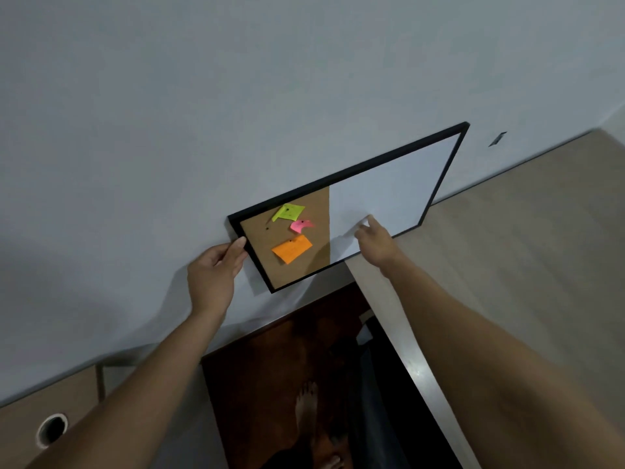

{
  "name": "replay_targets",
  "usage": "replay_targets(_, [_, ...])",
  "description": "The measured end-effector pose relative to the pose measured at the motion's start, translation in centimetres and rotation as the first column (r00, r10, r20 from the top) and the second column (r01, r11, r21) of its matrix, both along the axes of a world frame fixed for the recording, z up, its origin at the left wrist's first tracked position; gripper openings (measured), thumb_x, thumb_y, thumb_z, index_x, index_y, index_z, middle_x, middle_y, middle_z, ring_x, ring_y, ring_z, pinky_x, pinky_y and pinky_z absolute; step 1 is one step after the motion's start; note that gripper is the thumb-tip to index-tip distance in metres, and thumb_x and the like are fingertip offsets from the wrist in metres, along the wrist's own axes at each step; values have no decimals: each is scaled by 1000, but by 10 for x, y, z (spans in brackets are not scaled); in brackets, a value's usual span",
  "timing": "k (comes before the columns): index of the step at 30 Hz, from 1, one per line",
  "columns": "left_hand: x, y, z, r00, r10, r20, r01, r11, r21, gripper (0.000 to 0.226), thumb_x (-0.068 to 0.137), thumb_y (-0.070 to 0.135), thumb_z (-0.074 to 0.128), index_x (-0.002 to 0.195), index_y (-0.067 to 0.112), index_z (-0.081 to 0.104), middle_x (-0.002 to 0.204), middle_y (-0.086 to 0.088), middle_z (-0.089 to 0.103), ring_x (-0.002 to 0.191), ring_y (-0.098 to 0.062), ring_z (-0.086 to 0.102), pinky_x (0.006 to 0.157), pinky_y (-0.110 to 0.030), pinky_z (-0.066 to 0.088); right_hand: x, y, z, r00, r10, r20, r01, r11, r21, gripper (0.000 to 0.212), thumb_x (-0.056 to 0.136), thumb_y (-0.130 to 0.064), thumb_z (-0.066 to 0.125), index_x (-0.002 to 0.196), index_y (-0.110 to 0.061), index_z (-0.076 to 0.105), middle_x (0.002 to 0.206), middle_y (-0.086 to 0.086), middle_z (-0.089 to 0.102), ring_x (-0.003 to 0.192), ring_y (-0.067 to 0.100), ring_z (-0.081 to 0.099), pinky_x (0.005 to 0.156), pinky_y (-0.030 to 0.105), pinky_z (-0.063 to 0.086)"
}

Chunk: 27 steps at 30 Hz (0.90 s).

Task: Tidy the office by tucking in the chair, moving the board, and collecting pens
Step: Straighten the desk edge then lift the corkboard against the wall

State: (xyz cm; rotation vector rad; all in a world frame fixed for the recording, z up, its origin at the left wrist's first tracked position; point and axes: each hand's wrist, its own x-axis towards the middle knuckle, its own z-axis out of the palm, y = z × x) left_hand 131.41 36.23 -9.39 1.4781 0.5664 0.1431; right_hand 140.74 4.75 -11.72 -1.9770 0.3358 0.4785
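Note:
A black-framed board (389, 191) leans on the grey wall, its lower edge on the right desk and its left part hanging out past the desk's end. The left part is cork with a green, a pink and an orange note (292, 248) pinned on; the right part is white. My left hand (213, 275) grips the frame's left edge, thumb on the front. My right hand (375, 242) is spread against the white face near the bottom edge, fingers apart, closed on nothing. No chair or pens are in view.
A light wood desk (541, 265) runs along the wall at right. A second desk top with a round cable hole (51, 429) sits at lower left. Between them is dark floor with my bare foot (307, 404). A small dark mark (497, 139) is on the wall.

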Motion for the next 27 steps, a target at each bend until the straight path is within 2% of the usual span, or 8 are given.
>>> replay_targets(3, [20, -30, -3, 997, -73, 5, 73, 997, 7, 30, 92, 46, 82, 104, 18, 83, 104, -3, 84, 107, -17, 81, 101, -35, 63, 2, -4, -7, 1000, -2, 11, 2, 1000, -1, 60, 111, -22, 40, 169, -13, 25, 170, 8, 41, 156, 26, 41, 128, 43, 35])
replay_targets(6, [38, -59, -5, 987, -158, -6, 158, 985, 72, 31, 89, 60, 79, 102, 32, 83, 105, 2, 84, 108, -18, 80, 104, -44, 61, 7, -11, -14, 999, -16, 31, 15, 999, 33, 36, 113, -29, 44, 147, -18, 45, 164, 11, 49, 142, 21, 51, 112, 35, 42])
replay_targets(9, [56, -87, -5, 975, -222, -13, 221, 967, 129, 32, 92, 55, 75, 112, 31, 80, 111, 7, 82, 112, -14, 77, 106, -47, 60, 11, -16, -15, 995, -53, 80, 44, 993, 109, 45, 113, -31, 50, 157, -24, 46, 154, -3, 59, 138, 15, 55, 119, 40, 45])
replay_targets(11, [68, -105, -6, 963, -267, -23, 267, 950, 159, 30, 96, 47, 73, 119, 29, 78, 118, 10, 80, 116, -10, 74, 107, -42, 60, 16, -22, -16, 992, -77, 96, 67, 993, 99, 51, 113, -29, 49, 163, -29, 40, 154, -7, 56, 139, 12, 52, 121, 38, 43])
replay_targets(16, [85, -143, -5, 915, -402, -38, 398, 884, 245, 38, 103, 31, 65, 141, 23, 69, 137, 12, 71, 126, 2, 65, 98, -6, 51, 26, -36, -21, 991, -117, 69, 113, 992, 58, 56, 112, -32, 48, 166, -33, 33, 149, -12, 51, 132, 9, 45, 111, 32, 38])
replay_targets(19, [92, -157, -6, 882, -468, -65, 469, 854, 226, 46, 106, 31, 60, 151, 22, 60, 149, 10, 64, 130, 8, 59, 100, -5, 46, 32, -43, -24, 985, -158, 69, 154, 987, 52, 57, 110, -27, 51, 164, -31, 35, 150, -10, 50, 132, 10, 44, 109, 31, 36])
replay_targets(23, [100, -165, -10, 845, -528, -84, 534, 825, 186, 51, 106, 26, 56, 157, 22, 53, 154, 10, 59, 106, 38, 52, 81, 10, 41, 37, -47, -26, 984, -167, 61, 164, 985, 45, 56, 109, -27, 51, 163, -32, 36, 152, -5, 50, 143, 19, 46, 107, 32, 35])
replay_targets(27, [104, -163, -11, 832, -545, -101, 554, 806, 209, 50, 106, 25, 57, 156, 24, 54, 152, 12, 60, 106, 40, 50, 80, 11, 39, 37, -46, -26, 986, -163, 45, 160, 986, 54, 57, 109, -40, 53, 162, -37, 33, 165, -3, 44, 151, 25, 42, 108, 36, 35])
